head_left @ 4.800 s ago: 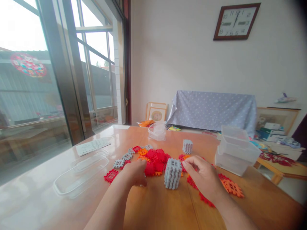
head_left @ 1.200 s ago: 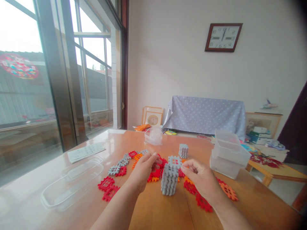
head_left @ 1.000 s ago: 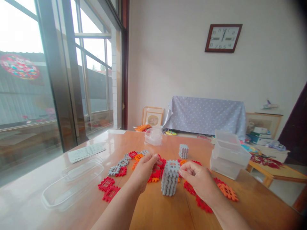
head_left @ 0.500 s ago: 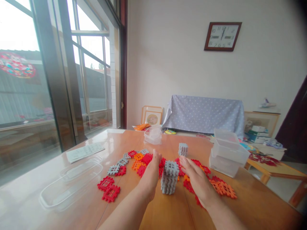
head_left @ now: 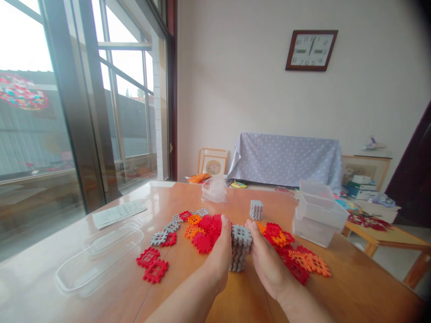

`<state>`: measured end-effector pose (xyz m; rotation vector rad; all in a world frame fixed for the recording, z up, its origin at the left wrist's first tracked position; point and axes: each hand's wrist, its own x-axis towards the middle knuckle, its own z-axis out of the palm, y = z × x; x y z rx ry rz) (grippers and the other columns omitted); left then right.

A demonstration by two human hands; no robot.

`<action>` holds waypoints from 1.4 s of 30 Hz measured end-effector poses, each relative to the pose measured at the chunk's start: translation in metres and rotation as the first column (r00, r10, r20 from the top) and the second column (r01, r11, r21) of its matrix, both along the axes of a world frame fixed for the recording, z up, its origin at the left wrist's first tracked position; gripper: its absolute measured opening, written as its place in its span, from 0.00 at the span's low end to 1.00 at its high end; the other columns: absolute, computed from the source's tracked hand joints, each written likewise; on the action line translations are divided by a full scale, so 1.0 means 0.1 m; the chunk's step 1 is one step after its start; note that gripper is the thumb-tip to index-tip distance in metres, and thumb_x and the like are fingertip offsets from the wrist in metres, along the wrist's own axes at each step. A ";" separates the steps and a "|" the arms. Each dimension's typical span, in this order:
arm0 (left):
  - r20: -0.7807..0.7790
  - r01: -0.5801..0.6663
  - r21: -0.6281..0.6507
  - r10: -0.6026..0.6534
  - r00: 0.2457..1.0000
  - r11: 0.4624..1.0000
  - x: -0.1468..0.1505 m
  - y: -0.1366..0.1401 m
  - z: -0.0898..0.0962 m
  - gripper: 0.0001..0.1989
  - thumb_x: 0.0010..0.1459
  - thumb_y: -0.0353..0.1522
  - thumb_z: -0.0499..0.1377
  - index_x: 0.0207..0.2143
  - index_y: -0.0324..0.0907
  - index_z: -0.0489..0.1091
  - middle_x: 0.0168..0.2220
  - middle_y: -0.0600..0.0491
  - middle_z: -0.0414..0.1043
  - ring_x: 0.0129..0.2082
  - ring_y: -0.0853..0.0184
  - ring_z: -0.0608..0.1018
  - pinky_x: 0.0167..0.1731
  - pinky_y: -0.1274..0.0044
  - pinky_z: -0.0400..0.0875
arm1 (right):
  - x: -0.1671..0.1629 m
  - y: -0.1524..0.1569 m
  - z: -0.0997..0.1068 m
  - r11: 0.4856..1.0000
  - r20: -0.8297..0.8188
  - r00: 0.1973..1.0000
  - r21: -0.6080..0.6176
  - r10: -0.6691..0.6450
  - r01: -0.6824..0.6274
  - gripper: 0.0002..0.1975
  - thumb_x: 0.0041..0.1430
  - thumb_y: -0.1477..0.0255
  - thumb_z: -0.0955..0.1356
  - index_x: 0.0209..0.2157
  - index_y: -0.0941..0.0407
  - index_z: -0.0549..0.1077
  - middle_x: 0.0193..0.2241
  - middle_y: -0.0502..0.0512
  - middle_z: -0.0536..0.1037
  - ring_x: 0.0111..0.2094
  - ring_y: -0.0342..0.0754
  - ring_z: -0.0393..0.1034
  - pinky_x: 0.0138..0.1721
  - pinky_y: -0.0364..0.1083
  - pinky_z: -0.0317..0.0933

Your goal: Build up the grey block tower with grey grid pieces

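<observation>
A tall stack of grey interlocking plastic tiles (head_left: 240,251) stands upright on the table in front of me. My left hand (head_left: 218,253) is pressed along its left side, thumb up near the top edge. Against the right side lies my right hand (head_left: 267,260), so the stack is gripped between both palms. Most fingers are hidden behind the hands. Red and orange tiles (head_left: 206,233) lie heaped just beyond my left hand. More red and orange tiles (head_left: 298,258) are scattered to the right of my right hand.
A shorter grey tile stack (head_left: 256,209) stands farther back. Clear plastic boxes (head_left: 318,224) sit at the right, a small clear container (head_left: 214,190) at the back. On the left lie a transparent lid (head_left: 101,260), a paper sheet (head_left: 119,213) and a curved line of tiles (head_left: 159,237).
Both hands have moved inward from either side and now touch the grey stack. My right hand has shifted left, uncovering more red and orange tiles on the right.
</observation>
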<state>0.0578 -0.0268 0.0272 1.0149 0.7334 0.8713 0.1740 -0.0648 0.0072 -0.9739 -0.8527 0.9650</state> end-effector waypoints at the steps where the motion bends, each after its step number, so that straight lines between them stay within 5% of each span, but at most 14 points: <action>1: -0.003 0.000 0.002 0.000 1.000 1.000 0.00 0.00 -0.01 0.38 0.59 0.63 0.48 0.51 0.44 0.75 0.61 0.45 0.70 0.67 0.55 0.64 0.63 0.68 0.59 | -0.01 -0.01 0.01 1.000 -0.015 1.000 -0.014 0.017 -0.017 0.29 0.63 0.47 0.66 0.58 0.48 0.73 0.65 0.51 0.68 0.70 0.52 0.51 0.72 0.59 0.40; 6: 0.015 -0.035 -0.015 0.035 0.999 0.999 -0.01 0.00 0.04 0.41 0.57 0.64 0.48 0.54 0.44 0.74 0.62 0.44 0.69 0.68 0.54 0.63 0.64 0.67 0.60 | 0.03 -0.02 0.06 1.000 -0.064 0.998 -0.022 -0.011 0.010 0.31 0.63 0.46 0.65 0.60 0.49 0.71 0.67 0.51 0.64 0.71 0.52 0.49 0.72 0.57 0.41; 13: 0.054 -0.107 0.013 0.106 0.993 0.994 -0.19 0.29 0.09 0.47 0.57 0.66 0.40 0.67 0.46 0.59 0.73 0.48 0.45 0.73 0.61 0.50 0.67 0.70 0.54 | 0.46 0.04 0.15 0.972 -0.216 0.948 -0.068 -0.234 0.225 0.41 0.61 0.41 0.61 0.66 0.53 0.62 0.70 0.59 0.58 0.70 0.52 0.52 0.71 0.54 0.46; 19: 0.083 -0.331 0.015 0.329 0.941 0.943 -0.48 0.76 0.02 0.42 0.60 0.63 0.44 0.55 0.39 0.70 0.60 0.38 0.69 0.61 0.56 0.72 0.58 0.68 0.67 | 0.67 0.13 0.05 0.968 -0.218 0.945 -0.114 -0.245 0.225 0.42 0.60 0.41 0.62 0.63 0.57 0.66 0.67 0.66 0.63 0.68 0.56 0.57 0.70 0.56 0.49; 24: 0.045 -0.473 0.010 0.472 0.881 0.881 -0.68 0.94 0.02 0.33 0.63 0.58 0.47 0.47 0.39 0.71 0.50 0.40 0.76 0.48 0.59 0.78 0.42 0.71 0.72 | 0.66 0.17 -0.03 0.971 -0.210 0.952 -0.132 -0.225 0.200 0.38 0.60 0.42 0.63 0.58 0.57 0.71 0.63 0.67 0.68 0.65 0.57 0.63 0.68 0.56 0.53; 33: -0.140 -0.457 0.218 0.491 0.860 0.862 -0.72 0.92 -0.03 0.18 0.56 0.45 0.60 0.41 0.41 0.73 0.45 0.44 0.78 0.42 0.60 0.79 0.39 0.72 0.67 | 0.76 0.23 -0.16 0.949 -0.208 0.932 -0.169 -0.297 0.265 0.34 0.59 0.45 0.67 0.56 0.55 0.71 0.62 0.68 0.70 0.62 0.57 0.67 0.65 0.56 0.58; 42: -0.233 -0.407 0.334 0.492 0.839 0.850 -0.71 0.91 -0.06 0.12 0.49 0.37 0.60 0.37 0.42 0.73 0.36 0.50 0.76 0.36 0.62 0.76 0.36 0.73 0.63 | 0.83 0.25 -0.24 0.922 -0.209 0.905 -0.201 -0.371 0.331 0.31 0.57 0.49 0.69 0.55 0.53 0.71 0.56 0.64 0.77 0.58 0.57 0.72 0.61 0.58 0.64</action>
